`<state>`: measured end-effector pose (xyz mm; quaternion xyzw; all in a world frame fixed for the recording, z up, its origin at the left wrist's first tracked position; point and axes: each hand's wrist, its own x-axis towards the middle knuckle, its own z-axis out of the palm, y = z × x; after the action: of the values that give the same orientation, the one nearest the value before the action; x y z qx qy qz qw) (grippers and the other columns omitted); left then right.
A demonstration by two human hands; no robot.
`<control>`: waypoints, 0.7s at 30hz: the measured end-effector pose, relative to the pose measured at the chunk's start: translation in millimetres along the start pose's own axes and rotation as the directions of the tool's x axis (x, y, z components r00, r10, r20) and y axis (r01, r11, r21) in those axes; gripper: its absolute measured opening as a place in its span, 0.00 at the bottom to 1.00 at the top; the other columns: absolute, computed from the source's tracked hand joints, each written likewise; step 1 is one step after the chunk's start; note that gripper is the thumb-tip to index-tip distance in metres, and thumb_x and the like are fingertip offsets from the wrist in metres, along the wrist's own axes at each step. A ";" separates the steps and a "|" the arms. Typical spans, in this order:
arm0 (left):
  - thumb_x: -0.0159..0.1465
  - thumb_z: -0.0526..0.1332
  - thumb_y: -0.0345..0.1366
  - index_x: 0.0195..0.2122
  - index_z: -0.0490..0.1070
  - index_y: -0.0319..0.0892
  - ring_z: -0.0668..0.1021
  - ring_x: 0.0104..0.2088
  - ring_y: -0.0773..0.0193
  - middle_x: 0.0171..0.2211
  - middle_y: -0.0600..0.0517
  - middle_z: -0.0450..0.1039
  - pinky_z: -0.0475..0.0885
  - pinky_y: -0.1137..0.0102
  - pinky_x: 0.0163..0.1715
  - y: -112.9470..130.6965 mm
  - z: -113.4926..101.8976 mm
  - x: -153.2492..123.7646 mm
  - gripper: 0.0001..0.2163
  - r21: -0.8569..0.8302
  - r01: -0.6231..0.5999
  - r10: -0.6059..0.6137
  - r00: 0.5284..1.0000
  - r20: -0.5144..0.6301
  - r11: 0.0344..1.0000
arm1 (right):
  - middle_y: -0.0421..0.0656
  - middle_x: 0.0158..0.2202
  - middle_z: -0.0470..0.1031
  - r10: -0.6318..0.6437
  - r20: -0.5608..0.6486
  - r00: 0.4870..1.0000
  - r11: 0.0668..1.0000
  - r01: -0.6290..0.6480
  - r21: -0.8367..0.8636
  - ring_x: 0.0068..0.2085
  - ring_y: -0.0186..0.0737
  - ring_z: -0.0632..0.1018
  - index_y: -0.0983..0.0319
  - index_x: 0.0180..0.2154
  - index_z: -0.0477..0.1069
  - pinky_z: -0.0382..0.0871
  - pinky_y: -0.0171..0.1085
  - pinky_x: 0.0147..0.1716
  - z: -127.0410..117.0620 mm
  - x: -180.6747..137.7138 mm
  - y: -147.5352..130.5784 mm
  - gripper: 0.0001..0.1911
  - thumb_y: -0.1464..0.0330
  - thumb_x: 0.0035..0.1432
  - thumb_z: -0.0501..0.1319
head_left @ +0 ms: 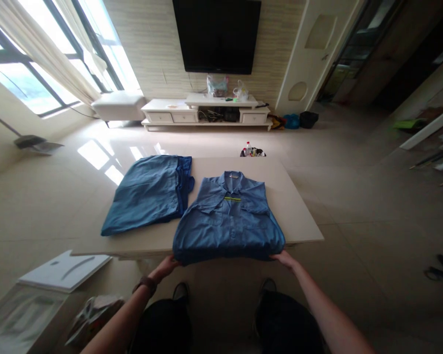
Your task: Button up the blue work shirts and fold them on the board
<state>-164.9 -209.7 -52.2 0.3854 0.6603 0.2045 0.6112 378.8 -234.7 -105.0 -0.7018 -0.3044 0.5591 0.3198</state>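
A blue collared shirt (232, 221), buttoned and folded, lies front up on a pale table (299, 216), its collar pointing away from me. The near edge of the shirt overhangs the table's front edge. My left hand (167, 265) grips the shirt's near left corner, with a dark band on that wrist. At the near right corner, my right hand (283, 258) is closed on the cloth too. Fingertips of both hands are partly hidden by the fabric. Left of the shirt lies a stack of folded blue garments (147, 191).
A white box (64, 270) and a plastic bag (96, 314) sit on the floor at lower left. Past the table's far edge is a bag with bottles (251, 151). A low white TV cabinet (206, 118) stands along the far wall, with a bench (118, 105) beside it.
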 end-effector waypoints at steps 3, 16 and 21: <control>0.44 0.73 0.39 0.30 0.77 0.43 0.78 0.53 0.42 0.37 0.44 0.82 0.68 0.53 0.61 18.6 -7.6 -10.3 0.13 -0.059 -0.091 0.093 0.995 0.028 0.994 | 0.49 0.35 0.84 -0.032 0.017 0.999 0.999 0.032 0.006 0.47 0.59 0.82 0.62 0.30 0.79 0.68 0.57 0.60 -21.6 -7.7 -15.8 0.21 0.65 0.28 0.76; 0.55 0.68 0.28 0.32 0.74 0.39 0.77 0.22 0.65 0.26 0.51 0.77 0.70 0.74 0.21 59.7 36.5 -80.3 0.05 -0.474 0.021 -0.036 0.999 -0.023 0.881 | 0.46 0.35 0.85 0.068 0.288 0.955 0.987 -0.106 0.119 0.46 0.58 0.84 0.58 0.33 0.80 0.73 0.54 0.57 9.7 -79.0 6.4 0.23 0.57 0.32 0.78; 0.61 0.63 0.26 0.36 0.74 0.38 0.80 0.24 0.63 0.26 0.49 0.77 0.79 0.71 0.27 84.2 8.5 -108.5 0.03 -0.712 0.037 -0.019 0.999 0.033 0.701 | 0.49 0.43 0.84 -0.165 0.154 0.974 0.935 0.105 0.338 0.53 0.57 0.82 0.59 0.37 0.79 0.71 0.52 0.60 -35.8 -94.6 -51.4 0.23 0.51 0.42 0.73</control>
<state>-139.7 -241.7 79.2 0.1119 0.5289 0.4300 0.7231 392.4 -281.6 -2.5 -0.5627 -0.2825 0.6396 0.4410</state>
